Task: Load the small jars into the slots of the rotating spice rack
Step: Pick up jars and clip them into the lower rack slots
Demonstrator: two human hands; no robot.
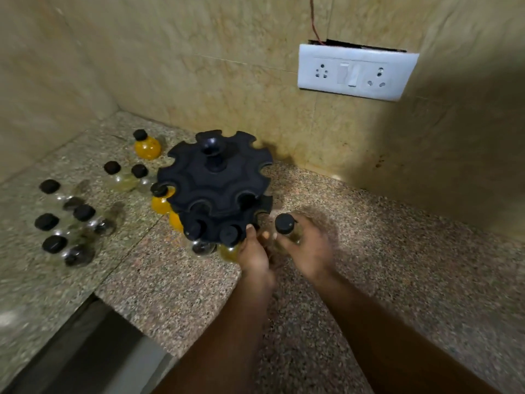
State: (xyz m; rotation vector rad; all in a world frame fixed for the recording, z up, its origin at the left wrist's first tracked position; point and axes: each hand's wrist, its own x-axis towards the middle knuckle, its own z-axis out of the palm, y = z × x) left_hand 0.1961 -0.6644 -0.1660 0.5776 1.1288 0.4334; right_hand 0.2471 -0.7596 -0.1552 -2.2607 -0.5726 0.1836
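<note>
A black two-tier spice rack [216,180] stands on the granite counter near the back wall. Jars with black caps hang in its lower slots, among them a clear jar [199,237] and an orange-filled jar [160,199] at its left side. My right hand [306,248] grips a small black-capped jar [285,224] just right of the rack's lower tier. My left hand [254,251] touches the lower tier's front rim with its thumb. Several loose jars [54,244] stand on the counter to the left, and an orange jar [146,145] stands behind them.
A white socket and switch plate [355,72] is on the tiled wall behind the rack. The counter's left slab drops to a dark recess [93,351] at the lower left. Speckled granite [397,265] stretches to the right.
</note>
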